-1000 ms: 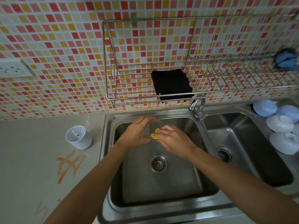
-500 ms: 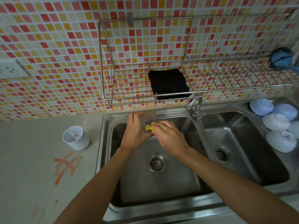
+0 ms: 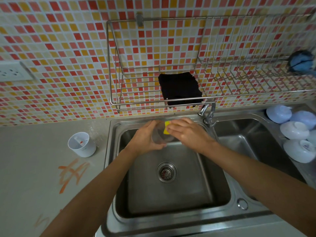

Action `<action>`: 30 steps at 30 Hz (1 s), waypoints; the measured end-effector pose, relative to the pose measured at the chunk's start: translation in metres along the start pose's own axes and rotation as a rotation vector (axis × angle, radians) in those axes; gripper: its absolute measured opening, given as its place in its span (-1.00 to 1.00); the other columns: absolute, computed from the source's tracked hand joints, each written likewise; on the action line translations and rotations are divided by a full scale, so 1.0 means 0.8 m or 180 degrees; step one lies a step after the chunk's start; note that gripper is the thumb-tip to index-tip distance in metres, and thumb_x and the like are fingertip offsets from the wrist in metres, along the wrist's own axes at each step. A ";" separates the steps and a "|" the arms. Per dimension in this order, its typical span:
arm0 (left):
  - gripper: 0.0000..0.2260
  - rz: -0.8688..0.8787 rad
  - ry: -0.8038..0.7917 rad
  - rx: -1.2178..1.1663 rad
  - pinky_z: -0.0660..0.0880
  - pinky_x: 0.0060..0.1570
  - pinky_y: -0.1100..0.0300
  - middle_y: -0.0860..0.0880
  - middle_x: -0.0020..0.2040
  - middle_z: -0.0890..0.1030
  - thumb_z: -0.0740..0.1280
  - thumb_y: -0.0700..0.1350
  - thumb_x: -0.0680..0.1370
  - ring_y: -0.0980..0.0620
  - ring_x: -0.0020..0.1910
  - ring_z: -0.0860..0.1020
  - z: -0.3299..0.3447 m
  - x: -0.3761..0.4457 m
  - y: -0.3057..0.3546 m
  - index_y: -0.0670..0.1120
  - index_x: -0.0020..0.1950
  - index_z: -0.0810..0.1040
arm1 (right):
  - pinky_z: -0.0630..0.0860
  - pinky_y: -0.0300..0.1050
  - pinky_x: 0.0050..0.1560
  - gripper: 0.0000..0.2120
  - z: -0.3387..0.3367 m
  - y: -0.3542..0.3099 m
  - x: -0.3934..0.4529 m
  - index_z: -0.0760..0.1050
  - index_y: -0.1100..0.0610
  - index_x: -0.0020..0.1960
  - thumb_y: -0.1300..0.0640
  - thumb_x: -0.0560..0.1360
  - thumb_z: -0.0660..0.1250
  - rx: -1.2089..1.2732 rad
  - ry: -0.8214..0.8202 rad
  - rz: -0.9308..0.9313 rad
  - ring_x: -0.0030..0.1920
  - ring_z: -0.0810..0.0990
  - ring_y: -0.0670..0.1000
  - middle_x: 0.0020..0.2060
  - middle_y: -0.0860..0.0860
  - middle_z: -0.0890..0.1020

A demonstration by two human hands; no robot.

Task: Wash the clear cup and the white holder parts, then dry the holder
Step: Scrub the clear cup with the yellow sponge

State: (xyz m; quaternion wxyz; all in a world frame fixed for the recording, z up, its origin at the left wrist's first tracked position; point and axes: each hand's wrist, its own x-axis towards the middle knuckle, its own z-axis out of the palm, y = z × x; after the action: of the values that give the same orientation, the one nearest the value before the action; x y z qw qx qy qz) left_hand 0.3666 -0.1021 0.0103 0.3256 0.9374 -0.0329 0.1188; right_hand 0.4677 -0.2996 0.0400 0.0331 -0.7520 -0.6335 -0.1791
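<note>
Both hands higher now: left hand [image 3: 145, 140] fingers around clear cup [image 3: 161, 135], right hand [image 3: 186, 132] pinching yellow sponge [image 3: 166, 128].

The holder [image 3: 82, 144] stands on the counter [image 3: 34, 168] left of the sink [image 3: 171, 218]; bowls [image 3: 295, 134] sit right.
</note>
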 end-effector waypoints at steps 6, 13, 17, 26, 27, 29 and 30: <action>-0.22 -0.0015 -0.0358 0.0016 0.44 0.22 0.15 0.00 0.29 0.51 0.57 0.09 0.30 0.05 0.24 0.48 0.004 -0.001 -0.004 -0.06 0.43 0.33 | 0.49 0.00 0.08 -0.65 0.005 -0.015 -0.009 0.67 0.09 0.03 0.35 0.29 0.41 0.0818 -0.0457 0.0167 0.08 0.62 0.05 -0.01 -0.05 0.70; -0.24 -0.0137 -0.0100 -0.0214 0.33 0.19 0.42 0.05 0.29 0.51 0.58 0.07 0.30 0.16 0.23 0.46 -0.008 0.006 0.002 -0.01 0.42 0.35 | 0.40 -0.05 0.18 -0.68 0.005 -0.013 0.000 0.66 0.14 0.06 0.31 0.32 0.38 0.0552 -0.0140 0.0348 0.14 0.59 0.06 0.02 -0.02 0.69; -0.25 -0.0107 -0.0022 -0.0160 0.37 0.24 0.30 0.03 0.30 0.50 0.59 0.05 0.30 0.15 0.25 0.44 -0.012 0.000 -0.005 -0.04 0.41 0.37 | 0.36 -0.14 0.29 -0.67 0.003 -0.018 -0.004 0.61 0.12 0.20 0.24 0.46 0.29 0.1344 -0.0310 0.0640 0.19 0.51 0.00 0.13 -0.02 0.65; -0.21 -0.0404 0.0092 -0.0367 0.22 0.28 0.40 0.08 0.41 0.40 0.54 0.04 0.37 0.27 0.30 0.32 -0.007 -0.006 0.001 0.05 0.51 0.23 | 0.55 -0.03 -0.05 -0.91 0.007 -0.030 0.004 0.56 0.15 0.02 0.21 0.52 0.34 0.0879 0.0093 0.0634 -0.04 0.54 0.03 -0.06 0.00 0.66; -0.19 -0.0440 0.0093 -0.0388 0.22 0.30 0.37 0.07 0.42 0.37 0.54 0.05 0.37 0.26 0.32 0.31 -0.005 -0.007 0.002 0.04 0.51 0.20 | 0.55 -0.04 -0.06 -0.90 0.007 -0.032 0.005 0.56 0.16 0.01 0.23 0.50 0.36 0.0835 0.0167 0.0695 -0.04 0.55 0.04 -0.07 0.01 0.66; -0.14 -0.0464 0.0057 -0.0390 0.23 0.37 0.26 0.05 0.46 0.31 0.53 0.09 0.36 0.19 0.38 0.27 0.002 -0.009 0.007 0.01 0.53 0.14 | 0.54 -0.05 -0.07 -0.88 0.005 -0.038 0.007 0.56 0.16 0.00 0.25 0.47 0.39 0.0777 0.0277 0.0815 -0.05 0.56 0.05 -0.07 0.02 0.66; -0.10 -0.0471 0.0104 -0.0296 0.25 0.39 0.20 0.02 0.45 0.30 0.54 0.14 0.33 0.14 0.39 0.27 0.007 -0.009 0.007 -0.01 0.52 0.13 | 0.54 -0.06 -0.08 -0.87 0.006 -0.041 0.008 0.56 0.16 0.00 0.25 0.46 0.40 0.0746 0.0308 0.0859 -0.06 0.56 0.05 -0.07 0.02 0.67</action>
State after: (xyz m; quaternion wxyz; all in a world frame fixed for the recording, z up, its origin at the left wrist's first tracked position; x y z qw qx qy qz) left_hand 0.3602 -0.1101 0.0077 0.3772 0.9191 0.0363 0.1081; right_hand 0.4380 -0.2855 0.0318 0.1746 -0.8117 -0.5411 -0.1339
